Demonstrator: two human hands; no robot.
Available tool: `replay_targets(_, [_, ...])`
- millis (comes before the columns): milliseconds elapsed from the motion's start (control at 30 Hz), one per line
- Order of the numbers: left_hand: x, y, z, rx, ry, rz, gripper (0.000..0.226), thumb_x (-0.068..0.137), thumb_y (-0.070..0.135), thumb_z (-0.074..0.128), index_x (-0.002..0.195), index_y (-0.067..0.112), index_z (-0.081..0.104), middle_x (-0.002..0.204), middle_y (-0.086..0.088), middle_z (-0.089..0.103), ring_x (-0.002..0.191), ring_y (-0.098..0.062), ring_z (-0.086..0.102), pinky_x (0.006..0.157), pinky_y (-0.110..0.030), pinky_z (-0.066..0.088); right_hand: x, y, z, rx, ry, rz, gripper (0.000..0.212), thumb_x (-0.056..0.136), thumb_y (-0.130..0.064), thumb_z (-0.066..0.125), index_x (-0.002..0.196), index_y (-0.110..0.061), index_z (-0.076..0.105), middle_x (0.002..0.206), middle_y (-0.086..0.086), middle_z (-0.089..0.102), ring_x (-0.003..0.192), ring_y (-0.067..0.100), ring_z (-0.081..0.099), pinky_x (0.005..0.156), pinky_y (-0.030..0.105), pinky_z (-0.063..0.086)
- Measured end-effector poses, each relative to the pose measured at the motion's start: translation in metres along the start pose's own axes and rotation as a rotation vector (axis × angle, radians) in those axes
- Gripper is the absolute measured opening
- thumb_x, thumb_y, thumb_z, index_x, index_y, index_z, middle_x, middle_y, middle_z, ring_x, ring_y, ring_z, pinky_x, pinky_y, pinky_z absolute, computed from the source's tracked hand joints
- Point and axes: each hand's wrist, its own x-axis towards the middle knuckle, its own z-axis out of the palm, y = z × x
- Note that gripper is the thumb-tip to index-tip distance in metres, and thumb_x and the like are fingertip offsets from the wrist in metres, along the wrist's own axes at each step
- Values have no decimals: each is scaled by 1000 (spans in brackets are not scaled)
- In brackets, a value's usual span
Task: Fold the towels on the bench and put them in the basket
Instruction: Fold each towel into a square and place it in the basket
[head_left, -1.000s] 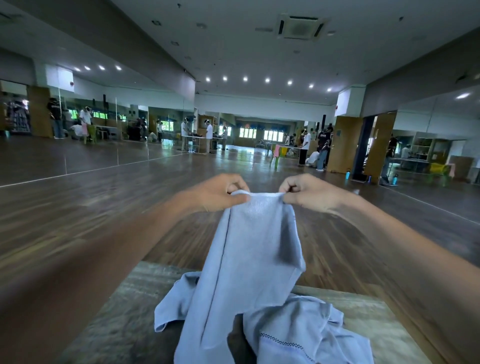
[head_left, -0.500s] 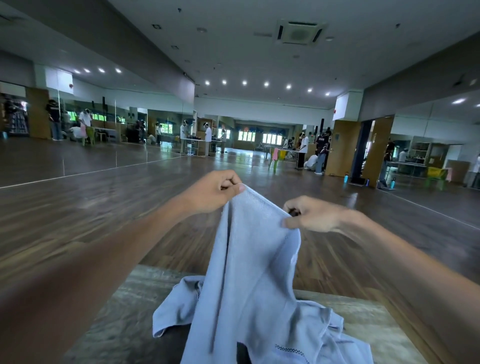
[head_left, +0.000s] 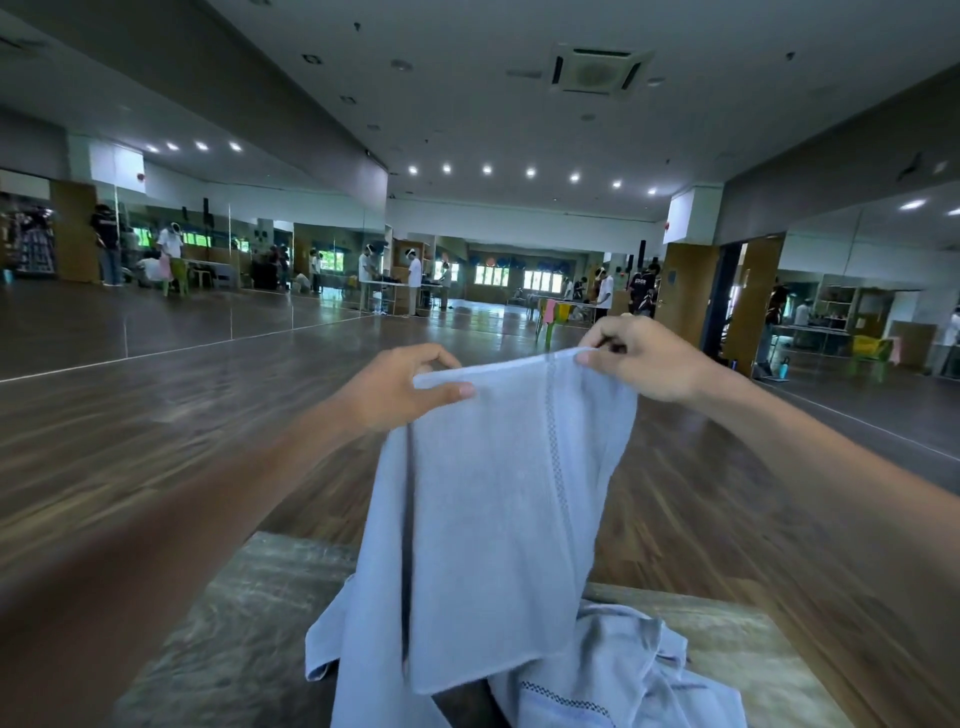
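Head view, from where the person stands: both arms reach forward over the tabletop (head_left: 234, 623), and a pale blue towel (head_left: 493, 509) is held up between them by its top edge. The left hand (head_left: 395, 387) pinches the upper left corner, thumb on the near face and fingers curled behind. The right hand (head_left: 644, 358) pinches the upper right corner in the same way, a little higher and farther off. The towel hangs in loose folds with a stitched band running down its right side, and its lower end trails onto the tabletop. Just right of it, at the near edge, lies a crumpled towel (head_left: 623, 670) of the same colour. Beyond stretches a dark wooden floor (head_left: 208, 415), with people (head_left: 413, 280) at tables at the far end.
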Motion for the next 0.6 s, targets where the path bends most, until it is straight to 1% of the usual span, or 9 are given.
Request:
replay_targets(33, [-2,2,3,-3,-15,0,43,73,63,64,101,30,63,59,14,55,52,-6,47,56,-23,35,1,-6,2,6,-40,-15,14,93,-24,59,92,-10,64,93,11,66,87,23,61,77,33,48])
replay_targets(100, [-7,6,17,-52,-45,17,56,65,72,64,108,37,63,60,14,56,54,-3,47,58,-22,38,3,-18,9,43,-48,-61,13,91,-21,62,92,-9,67,89,0,66,86,15,61,79,25,47])
replay_targets(167, [-10,9,33,-136,-41,40,50,65,67,69,101,33,68,76,12,67,65,-8,58,68,-27,47,5,-31,17,56,-50,-98,13,89,-20,65,90,-9,69,83,-8,64,80,7,59,73,16,43])
replay_targets(233, [-10,13,45,-207,-10,65,37,73,53,72,91,21,72,85,4,72,76,-12,66,77,-32,52,7,-39,24,60,-67,-104,11,87,-21,67,88,-10,70,81,-9,65,78,8,60,72,21,46])
replay_targets(300, [-11,16,48,-276,27,55,25,81,33,72,86,9,70,82,-1,72,73,-8,65,74,-30,51,6,-39,29,85,-52,-89,11,85,-20,69,87,-9,69,83,-2,68,82,15,64,75,31,51])
replay_targets(367, [-15,19,48,-343,52,12,13,86,20,68,82,9,66,77,1,71,71,-5,63,69,-21,49,2,-34,32,158,-40,-60,11,84,-19,70,86,-8,67,85,4,68,80,18,63,75,34,52])
replay_targets(433, [-17,19,46,-397,58,-35,12,89,17,65,78,12,61,73,2,69,69,-7,62,68,-19,46,-4,-24,37,232,-117,-2,12,82,-20,72,87,-10,66,84,2,67,78,12,62,73,29,50])
replay_targets(500, [-18,18,44,-420,63,-72,15,90,18,64,78,12,58,68,-3,64,65,-13,55,64,-24,40,-11,-13,44,234,-252,85,15,83,-22,71,91,-10,66,85,-3,67,77,8,61,73,22,47])
replay_targets(600, [-19,18,39,-352,33,-115,12,91,17,60,82,12,54,65,-10,49,61,-18,39,58,-27,31,-16,-2,53,231,-288,126,16,86,-25,68,85,-9,66,81,-5,63,76,8,57,73,24,41])
